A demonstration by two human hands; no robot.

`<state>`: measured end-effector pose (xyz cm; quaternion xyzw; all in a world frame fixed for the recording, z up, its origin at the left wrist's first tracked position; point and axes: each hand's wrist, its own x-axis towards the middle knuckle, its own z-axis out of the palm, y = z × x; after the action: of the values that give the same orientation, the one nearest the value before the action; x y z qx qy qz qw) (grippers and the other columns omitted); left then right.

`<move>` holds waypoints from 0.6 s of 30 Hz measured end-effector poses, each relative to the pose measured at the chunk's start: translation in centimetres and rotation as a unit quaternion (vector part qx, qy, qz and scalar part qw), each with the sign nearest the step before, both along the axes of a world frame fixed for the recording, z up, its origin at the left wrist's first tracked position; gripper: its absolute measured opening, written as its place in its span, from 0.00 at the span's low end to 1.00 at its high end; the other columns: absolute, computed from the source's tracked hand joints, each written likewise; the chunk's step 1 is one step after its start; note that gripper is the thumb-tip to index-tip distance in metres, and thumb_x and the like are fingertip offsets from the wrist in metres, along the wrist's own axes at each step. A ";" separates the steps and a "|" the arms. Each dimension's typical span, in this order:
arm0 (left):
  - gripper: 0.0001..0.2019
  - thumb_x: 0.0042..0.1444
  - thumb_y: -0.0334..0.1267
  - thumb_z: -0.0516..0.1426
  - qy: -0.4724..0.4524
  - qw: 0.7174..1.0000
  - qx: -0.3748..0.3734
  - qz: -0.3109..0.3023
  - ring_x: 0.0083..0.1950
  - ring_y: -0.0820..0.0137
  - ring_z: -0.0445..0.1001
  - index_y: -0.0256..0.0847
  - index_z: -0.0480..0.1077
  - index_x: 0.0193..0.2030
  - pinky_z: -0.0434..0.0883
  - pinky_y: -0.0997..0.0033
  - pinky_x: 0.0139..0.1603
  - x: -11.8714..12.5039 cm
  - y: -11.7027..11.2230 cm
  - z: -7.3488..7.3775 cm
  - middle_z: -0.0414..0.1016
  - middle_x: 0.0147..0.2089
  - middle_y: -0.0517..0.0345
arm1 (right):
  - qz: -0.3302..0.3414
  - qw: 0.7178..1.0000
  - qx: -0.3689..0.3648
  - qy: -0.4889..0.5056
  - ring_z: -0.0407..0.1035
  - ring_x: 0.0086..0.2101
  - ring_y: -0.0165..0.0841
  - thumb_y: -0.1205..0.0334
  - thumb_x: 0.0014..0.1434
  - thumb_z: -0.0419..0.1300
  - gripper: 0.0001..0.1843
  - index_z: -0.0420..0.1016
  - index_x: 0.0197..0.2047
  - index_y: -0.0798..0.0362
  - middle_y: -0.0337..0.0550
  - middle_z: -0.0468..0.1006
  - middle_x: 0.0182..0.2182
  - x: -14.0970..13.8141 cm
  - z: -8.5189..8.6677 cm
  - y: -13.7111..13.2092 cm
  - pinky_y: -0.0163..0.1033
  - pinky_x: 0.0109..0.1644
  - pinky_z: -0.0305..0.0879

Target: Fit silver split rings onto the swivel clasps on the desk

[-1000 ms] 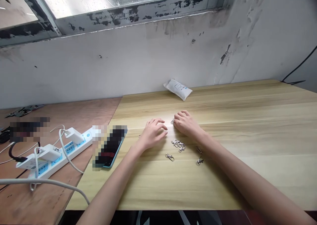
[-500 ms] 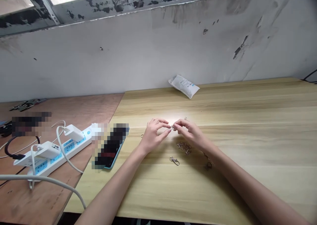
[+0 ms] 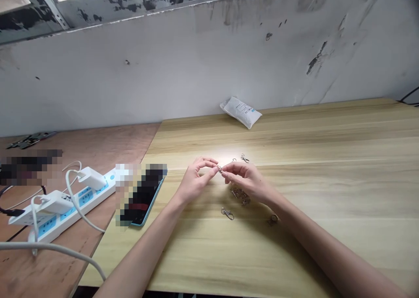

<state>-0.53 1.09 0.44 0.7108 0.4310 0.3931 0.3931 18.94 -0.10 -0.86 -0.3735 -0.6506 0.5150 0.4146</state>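
Note:
My left hand (image 3: 198,180) and my right hand (image 3: 245,180) are raised a little above the light wood tabletop (image 3: 294,250). Their fingertips meet on a small metal ring (image 3: 220,169), pinching it from both sides. A tangled pile of swivel clasps (image 3: 240,196) lies just below my right hand. A single swivel clasp (image 3: 227,213) rests nearer me, and another clasp (image 3: 244,158) lies beyond my fingertips. A darker metal clasp (image 3: 273,219) sits in the shadow of my right forearm.
A phone (image 3: 140,202), partly blurred out, lies at the tabletop's left edge. Left of it, on a lower plywood surface (image 3: 42,267), stands a white power strip (image 3: 62,210) with plugged-in chargers and cables. A white packet (image 3: 241,112) lies against the stained wall (image 3: 203,71).
My hands have lifted from resting on the table and now pinch the ring between them. The clasps near my right hand are uncovered, and the view has tilted slightly.

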 end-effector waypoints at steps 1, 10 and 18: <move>0.08 0.59 0.43 0.59 -0.005 1.000 -0.001 0.000 0.55 0.63 0.71 0.42 0.76 0.36 0.68 0.60 0.56 0.0 0.0 -0.1 0.75 0.49 0.52 | 0.000 1.000 0.001 -0.003 0.68 0.32 0.31 0.50 0.61 0.60 0.14 0.78 0.40 0.53 0.42 0.75 0.31 0.0 0.1 -0.1 0.36 0.35 0.65; 0.05 0.58 0.41 0.61 0.044 0.995 0.083 0.026 0.53 0.64 0.72 0.45 0.77 0.36 0.65 0.58 0.60 0.3 -0.3 -0.1 0.75 0.46 0.55 | -0.064 0.997 0.028 -0.022 0.65 0.28 0.29 0.51 0.61 0.59 0.14 0.75 0.35 0.53 0.40 0.74 0.28 -0.3 0.4 -0.3 0.35 0.31 0.62; 0.05 0.62 0.39 0.57 0.147 0.975 0.166 0.016 0.54 0.63 0.70 0.46 0.76 0.39 0.63 0.58 0.58 -0.1 -0.3 0.0 0.74 0.49 0.55 | -0.087 0.994 0.051 -0.044 0.65 0.29 0.29 0.52 0.61 0.59 0.13 0.76 0.33 0.53 0.39 0.74 0.27 -0.2 0.8 -0.6 0.34 0.31 0.61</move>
<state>-0.62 0.82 0.42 0.8090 0.4240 0.3572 0.1953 18.72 -0.67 -0.11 -0.4297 -0.6586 0.4259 0.4474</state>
